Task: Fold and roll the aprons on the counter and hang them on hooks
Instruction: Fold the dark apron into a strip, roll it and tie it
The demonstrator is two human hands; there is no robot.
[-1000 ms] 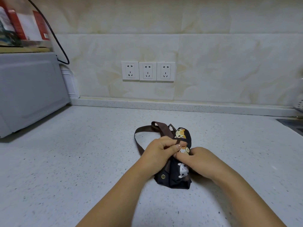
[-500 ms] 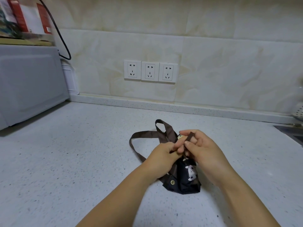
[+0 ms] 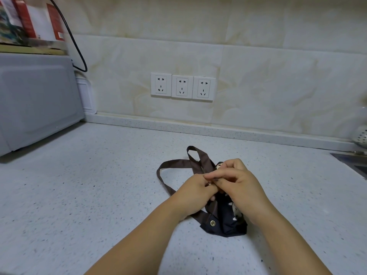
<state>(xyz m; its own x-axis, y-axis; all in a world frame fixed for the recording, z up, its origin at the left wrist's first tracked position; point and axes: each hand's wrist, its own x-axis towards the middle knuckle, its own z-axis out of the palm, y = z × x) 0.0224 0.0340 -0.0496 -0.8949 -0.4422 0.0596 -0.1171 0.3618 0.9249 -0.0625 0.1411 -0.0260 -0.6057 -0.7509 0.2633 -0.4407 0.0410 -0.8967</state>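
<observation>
A dark apron (image 3: 225, 225), rolled into a small bundle with cartoon cat prints and a brass eyelet, lies on the speckled white counter (image 3: 89, 195) in front of me. Its brown strap (image 3: 168, 165) loops out to the left and toward the wall. My left hand (image 3: 195, 193) pinches the strap over the roll. My right hand (image 3: 238, 181) rests on top of the bundle, its fingertips pinching the same strap where the two hands meet. The middle of the roll is hidden under both hands.
A grey microwave (image 3: 33, 100) stands at the left with boxes on top and a black cable (image 3: 73, 40) behind it. Three white sockets (image 3: 182, 87) sit on the tiled wall. A sink edge (image 3: 353, 161) and a perforated utensil (image 3: 361, 135) are at the far right.
My right hand came up from beside the bundle onto its top and took the strap end. Both hands now meet over the roll, and the strap loop has spread to the left.
</observation>
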